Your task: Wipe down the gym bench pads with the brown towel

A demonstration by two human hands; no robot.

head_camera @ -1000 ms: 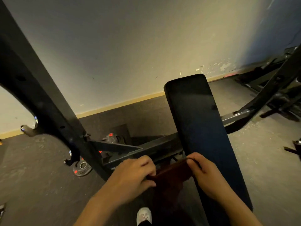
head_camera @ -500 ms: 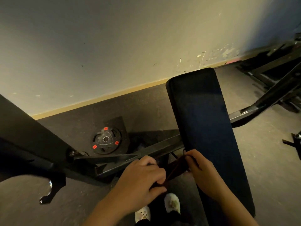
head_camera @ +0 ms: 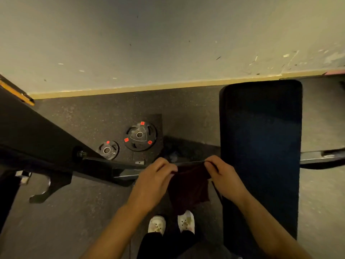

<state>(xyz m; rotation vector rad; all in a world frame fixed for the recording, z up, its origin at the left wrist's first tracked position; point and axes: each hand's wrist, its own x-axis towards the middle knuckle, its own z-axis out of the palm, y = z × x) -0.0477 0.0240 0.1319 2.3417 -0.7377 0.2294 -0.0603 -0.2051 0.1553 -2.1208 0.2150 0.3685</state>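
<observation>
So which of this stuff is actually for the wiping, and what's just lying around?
For the job: brown towel, held by left hand and right hand; bench pad.

Lying about: two weight plates on the floor; black rack frame.

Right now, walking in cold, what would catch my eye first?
Two hands, left hand and right hand, pinch a dark brown towel stretched between them, low in the middle. Just right of them runs a long dark bench pad; to the left, two weight plates with red marks lie on the floor.
</observation>
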